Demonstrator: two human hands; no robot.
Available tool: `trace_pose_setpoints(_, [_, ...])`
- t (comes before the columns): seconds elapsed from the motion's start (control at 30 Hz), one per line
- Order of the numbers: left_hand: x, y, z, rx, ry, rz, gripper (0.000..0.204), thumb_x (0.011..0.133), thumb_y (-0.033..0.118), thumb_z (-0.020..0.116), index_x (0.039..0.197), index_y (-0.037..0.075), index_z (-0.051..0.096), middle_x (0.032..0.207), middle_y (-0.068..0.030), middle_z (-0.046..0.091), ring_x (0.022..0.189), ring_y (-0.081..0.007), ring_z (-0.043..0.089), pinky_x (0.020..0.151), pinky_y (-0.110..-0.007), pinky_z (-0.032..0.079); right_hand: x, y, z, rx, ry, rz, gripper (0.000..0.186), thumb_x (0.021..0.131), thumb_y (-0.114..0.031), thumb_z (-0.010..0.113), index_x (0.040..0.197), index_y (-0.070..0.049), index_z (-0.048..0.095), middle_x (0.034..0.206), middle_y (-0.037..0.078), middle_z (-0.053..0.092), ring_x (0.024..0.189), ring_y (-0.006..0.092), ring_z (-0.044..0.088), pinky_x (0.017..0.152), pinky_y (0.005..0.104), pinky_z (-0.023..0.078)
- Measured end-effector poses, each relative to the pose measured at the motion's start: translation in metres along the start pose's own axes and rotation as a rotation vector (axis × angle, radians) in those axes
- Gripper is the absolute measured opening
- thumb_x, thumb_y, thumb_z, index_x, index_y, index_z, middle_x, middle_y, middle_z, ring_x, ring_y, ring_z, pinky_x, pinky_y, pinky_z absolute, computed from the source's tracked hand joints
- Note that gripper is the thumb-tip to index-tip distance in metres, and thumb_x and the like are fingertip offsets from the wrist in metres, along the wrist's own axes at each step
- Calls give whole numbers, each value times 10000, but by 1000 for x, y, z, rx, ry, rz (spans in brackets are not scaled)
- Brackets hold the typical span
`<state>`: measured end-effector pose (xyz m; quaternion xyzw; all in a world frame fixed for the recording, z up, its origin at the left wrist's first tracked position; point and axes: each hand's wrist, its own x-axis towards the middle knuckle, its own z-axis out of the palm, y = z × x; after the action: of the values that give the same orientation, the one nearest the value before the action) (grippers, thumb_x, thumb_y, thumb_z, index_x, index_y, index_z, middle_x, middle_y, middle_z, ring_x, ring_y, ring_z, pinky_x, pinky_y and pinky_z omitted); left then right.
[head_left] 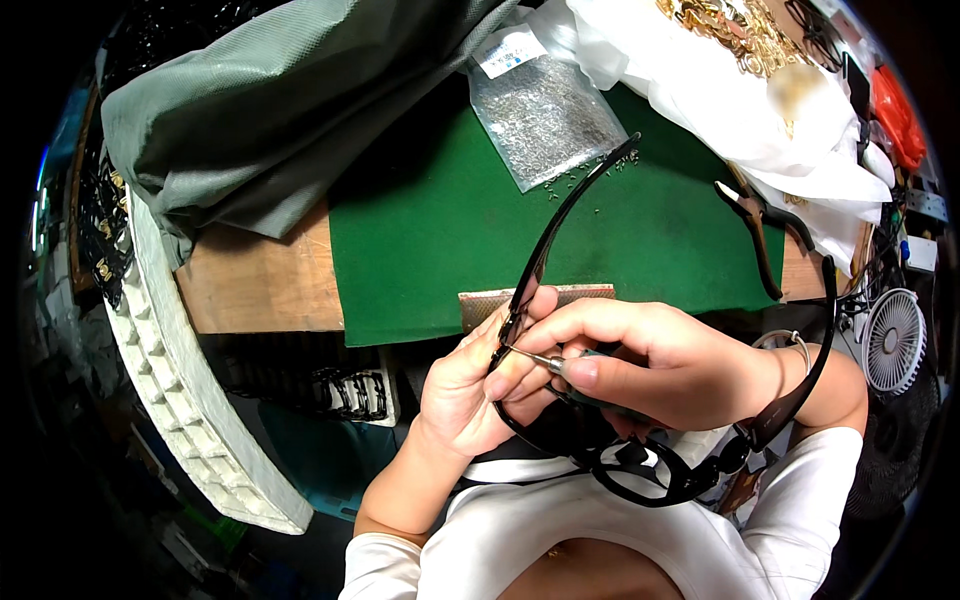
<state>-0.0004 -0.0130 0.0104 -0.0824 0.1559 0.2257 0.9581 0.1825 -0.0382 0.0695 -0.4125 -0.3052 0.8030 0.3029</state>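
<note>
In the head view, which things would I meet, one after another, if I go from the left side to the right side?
White moulded tray, left hand, right hand, dark-handled pliers, small white fan.

It's a wkshp: pliers (757, 235) & bagged metal pcs (545, 115) on wooden bench (265, 285).

I get bright light mid-frame, the white sheeting (690, 85) at upper right nearly washed out, with a smeared patch over it; the pale tray (232, 400) bows at left, shadow swallows the lower left, corners go black.
</note>
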Motion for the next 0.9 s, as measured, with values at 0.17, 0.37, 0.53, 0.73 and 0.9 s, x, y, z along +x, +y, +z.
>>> trace_pose_setpoints(0.17, [-1,3,0,22,6,-12,416,881,230,471,1239,29,405,563,19,414,535,-69,369,575,-199,347,1,-2,-1,272,0,245,228,893,-162,444,1067,-15,449,869,62,572,477,72,477,369,177,372])
trace_pose_setpoints(0.37, [2,1,3,69,26,8,430,892,254,455,1251,25,391,572,24,413,549,-70,373,638,-228,382,2,3,1,389,38,216,300,891,-199,447,1081,23,379,895,88,593,491,91,486,394,212,386])
trace_pose_setpoints(0.53, [7,2,-4,9,18,-14,414,906,256,423,1247,23,397,601,30,418,592,-75,396,664,-243,396,2,10,-4,302,68,186,311,895,-215,445,1088,20,379,842,63,591,496,80,491,389,199,379])
trace_pose_setpoints(0.73, [1,1,11,859,246,217,400,908,231,427,1246,17,413,804,-53,521,698,-154,495,670,-253,427,2,7,-19,39,51,164,319,889,-222,463,1134,-23,420,723,13,509,528,64,497,428,177,390])
trace_pose_setpoints(0.9, [-6,9,-1,1999,317,951,464,715,-89,556,1169,-13,495,934,-162,572,782,-276,581,688,-316,479,19,14,-36,-906,426,-392,262,785,-104,569,1025,-18,507,816,128,520,739,244,535,662,317,434])
